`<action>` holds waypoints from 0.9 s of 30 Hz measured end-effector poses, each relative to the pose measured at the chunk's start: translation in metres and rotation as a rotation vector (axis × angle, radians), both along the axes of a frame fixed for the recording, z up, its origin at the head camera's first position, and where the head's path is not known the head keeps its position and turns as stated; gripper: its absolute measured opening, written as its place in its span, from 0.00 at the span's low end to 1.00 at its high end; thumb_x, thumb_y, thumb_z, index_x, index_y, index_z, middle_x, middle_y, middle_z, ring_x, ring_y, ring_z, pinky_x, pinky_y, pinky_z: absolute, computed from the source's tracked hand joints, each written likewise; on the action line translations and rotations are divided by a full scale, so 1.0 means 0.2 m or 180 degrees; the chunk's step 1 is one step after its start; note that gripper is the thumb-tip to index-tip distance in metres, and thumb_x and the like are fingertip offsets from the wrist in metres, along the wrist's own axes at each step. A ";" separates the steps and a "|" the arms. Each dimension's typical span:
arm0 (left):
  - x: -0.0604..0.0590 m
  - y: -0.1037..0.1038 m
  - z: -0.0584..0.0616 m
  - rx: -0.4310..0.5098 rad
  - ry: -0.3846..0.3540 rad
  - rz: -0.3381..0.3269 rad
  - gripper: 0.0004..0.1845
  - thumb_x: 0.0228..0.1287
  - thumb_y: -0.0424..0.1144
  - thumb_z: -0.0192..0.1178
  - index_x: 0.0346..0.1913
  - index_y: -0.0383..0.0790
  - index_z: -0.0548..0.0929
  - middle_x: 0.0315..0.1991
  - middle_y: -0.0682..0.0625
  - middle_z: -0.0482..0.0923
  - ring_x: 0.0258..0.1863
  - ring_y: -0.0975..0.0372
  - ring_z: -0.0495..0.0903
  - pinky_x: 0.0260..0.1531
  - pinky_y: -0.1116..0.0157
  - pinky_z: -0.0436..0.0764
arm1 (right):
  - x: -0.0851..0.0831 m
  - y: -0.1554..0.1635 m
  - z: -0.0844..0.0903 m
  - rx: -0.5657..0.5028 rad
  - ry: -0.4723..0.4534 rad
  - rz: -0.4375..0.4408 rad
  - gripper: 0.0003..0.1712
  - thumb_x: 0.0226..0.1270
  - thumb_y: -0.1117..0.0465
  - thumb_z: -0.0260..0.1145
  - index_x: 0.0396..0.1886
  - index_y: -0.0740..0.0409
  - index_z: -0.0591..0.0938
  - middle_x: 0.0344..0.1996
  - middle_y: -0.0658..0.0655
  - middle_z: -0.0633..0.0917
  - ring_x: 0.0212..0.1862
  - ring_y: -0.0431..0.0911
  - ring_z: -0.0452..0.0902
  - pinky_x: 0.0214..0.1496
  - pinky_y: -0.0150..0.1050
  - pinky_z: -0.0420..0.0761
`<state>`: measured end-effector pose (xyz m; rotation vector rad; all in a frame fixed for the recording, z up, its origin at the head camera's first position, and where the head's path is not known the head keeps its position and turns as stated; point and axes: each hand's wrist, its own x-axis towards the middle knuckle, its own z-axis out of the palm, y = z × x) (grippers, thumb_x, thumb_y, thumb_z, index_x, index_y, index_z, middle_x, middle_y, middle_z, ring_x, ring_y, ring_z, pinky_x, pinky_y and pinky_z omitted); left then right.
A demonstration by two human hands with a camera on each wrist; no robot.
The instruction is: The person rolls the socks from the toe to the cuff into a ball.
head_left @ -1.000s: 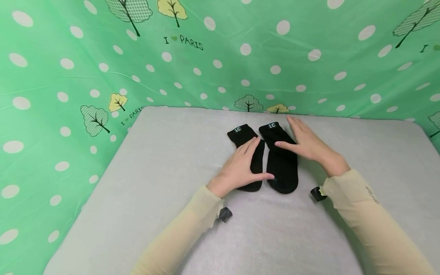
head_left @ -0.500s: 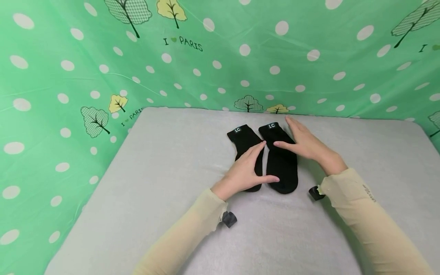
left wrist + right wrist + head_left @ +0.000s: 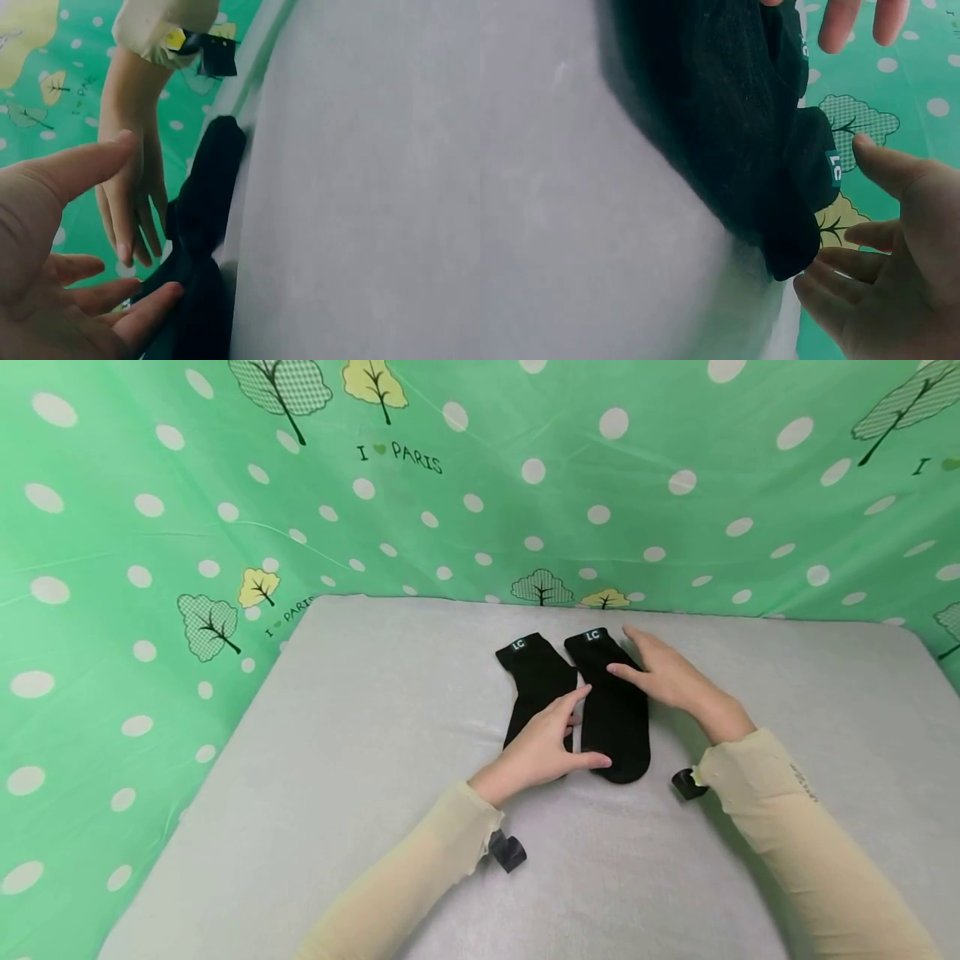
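Two black knitted socks lie side by side, toes toward the person, on a grey fabric-covered table (image 3: pixel 360 760) with rounded corners; each cuff carries a small label reading LC. The left black sock (image 3: pixel 534 681) and the right black sock (image 3: pixel 615 718) sit in the far middle of the surface, their cuffs near the back edge where the table meets a green curtain printed with white dots and trees (image 3: pixel 150 510). The left hand (image 3: pixel 543 745) lies flat with fingers straight over the lower part of the left sock, its fingertips reaching the narrow gap between the two socks and its thumb stretched across the toe end of the right one. The right hand (image 3: pixel 663 672) is spread, fingers relaxed and straight, resting along the right sock's outer edge near the cuff, thumb laid on the fabric. Neither hand pinches anything. Wide bare stretches of table lie to the left, to the right and in front of the socks, well apart from the side edges. The curtain closes the table in at the back and on both sides.
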<state>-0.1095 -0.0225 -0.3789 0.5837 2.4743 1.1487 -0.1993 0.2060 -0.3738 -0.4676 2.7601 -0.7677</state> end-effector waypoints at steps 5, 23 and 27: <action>0.01 0.01 -0.01 0.0071 -0.0164 0.0055 0.49 0.60 0.49 0.71 0.79 0.51 0.54 0.77 0.46 0.58 0.62 0.57 0.79 0.57 0.68 0.80 | 0.00 -0.01 -0.01 -0.0018 -0.0016 -0.0165 0.42 0.77 0.50 0.56 0.76 0.72 0.54 0.72 0.76 0.63 0.72 0.69 0.60 0.72 0.64 0.61; 0.01 0.02 -0.01 0.0331 -0.0719 0.0195 0.21 0.63 0.45 0.68 0.55 0.41 0.81 0.51 0.46 0.84 0.41 0.66 0.85 0.38 0.74 0.78 | 0.01 -0.04 -0.06 -0.0479 0.0145 -0.0961 0.22 0.78 0.58 0.54 0.60 0.73 0.75 0.55 0.75 0.79 0.54 0.66 0.76 0.52 0.56 0.77; 0.01 0.00 -0.03 0.0592 -0.0604 0.0490 0.14 0.60 0.41 0.71 0.47 0.42 0.84 0.45 0.47 0.84 0.36 0.66 0.86 0.35 0.74 0.81 | 0.03 -0.06 -0.03 -0.0803 0.0270 -0.1054 0.21 0.77 0.61 0.55 0.61 0.72 0.75 0.57 0.75 0.78 0.60 0.67 0.75 0.60 0.60 0.76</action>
